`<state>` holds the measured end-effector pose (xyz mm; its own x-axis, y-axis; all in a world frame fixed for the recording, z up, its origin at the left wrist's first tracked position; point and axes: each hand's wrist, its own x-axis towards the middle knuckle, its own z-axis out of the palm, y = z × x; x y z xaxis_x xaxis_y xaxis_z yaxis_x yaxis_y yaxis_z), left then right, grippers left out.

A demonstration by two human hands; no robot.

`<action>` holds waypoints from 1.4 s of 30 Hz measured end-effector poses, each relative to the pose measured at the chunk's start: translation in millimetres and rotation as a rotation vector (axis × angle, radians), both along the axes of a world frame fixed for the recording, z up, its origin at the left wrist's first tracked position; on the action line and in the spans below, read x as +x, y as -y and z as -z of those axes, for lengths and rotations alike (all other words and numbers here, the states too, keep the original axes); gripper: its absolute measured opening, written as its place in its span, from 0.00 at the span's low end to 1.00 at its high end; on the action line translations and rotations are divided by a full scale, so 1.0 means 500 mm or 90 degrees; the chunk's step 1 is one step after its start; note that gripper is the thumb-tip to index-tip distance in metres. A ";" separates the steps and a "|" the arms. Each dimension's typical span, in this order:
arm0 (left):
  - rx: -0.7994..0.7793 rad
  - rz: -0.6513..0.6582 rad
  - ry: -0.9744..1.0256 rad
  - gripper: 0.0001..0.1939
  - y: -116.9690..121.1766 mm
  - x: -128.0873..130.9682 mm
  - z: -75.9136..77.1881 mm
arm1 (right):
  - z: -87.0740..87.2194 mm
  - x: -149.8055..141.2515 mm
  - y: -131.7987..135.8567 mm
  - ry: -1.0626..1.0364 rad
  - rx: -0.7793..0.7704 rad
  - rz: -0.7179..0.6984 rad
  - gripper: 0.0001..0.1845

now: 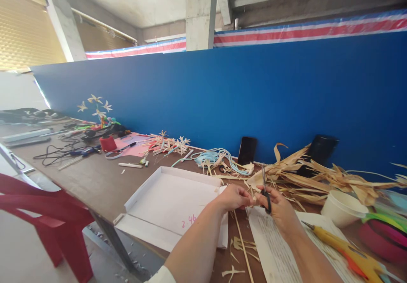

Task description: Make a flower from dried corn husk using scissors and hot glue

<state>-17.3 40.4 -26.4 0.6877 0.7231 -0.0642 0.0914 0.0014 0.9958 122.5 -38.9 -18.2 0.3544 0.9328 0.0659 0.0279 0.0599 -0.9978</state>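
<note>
My right hand (281, 210) is closed around a pair of scissors (268, 202) with black handles, its blades pointing up and away from me. Beside it, touching or nearly so, my left hand (235, 197) pinches a small pale piece of dried husk (253, 198), partly hidden by the fingers. A heap of dried corn husks (286, 175) spreads just beyond both hands. Below them, a thin stick (242, 245) and cut husk scraps (233, 271) lie on the brown table. Under my right forearm is a printed sheet (270, 240).
Left of my hands sits an open white box (155, 206). On the right are a white cup (341, 209), a yellow glue gun (343, 247) and a pink container (383, 236). A phone (247, 151) leans on the blue partition (203, 96); husk flowers (181, 145) lie farther left.
</note>
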 end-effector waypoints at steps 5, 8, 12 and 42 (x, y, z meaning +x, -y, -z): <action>-0.006 -0.012 0.016 0.11 0.007 0.005 -0.003 | 0.006 0.008 -0.003 -0.016 0.006 -0.012 0.33; 0.001 0.000 0.028 0.10 0.006 0.005 0.000 | 0.013 0.012 -0.005 -0.002 0.025 0.047 0.33; 0.033 -0.001 0.011 0.07 0.005 0.007 0.006 | 0.021 0.016 -0.006 0.005 0.042 0.080 0.29; -0.110 -0.128 0.209 0.17 0.027 0.028 -0.011 | 0.017 0.003 -0.007 -0.035 0.054 0.075 0.34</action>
<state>-3.5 27.1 -21.1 0.5378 0.8431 0.0025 -0.2503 0.1568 0.9554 124.0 -35.3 -26.6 0.4669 0.8761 0.1201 -0.0152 0.1437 -0.9895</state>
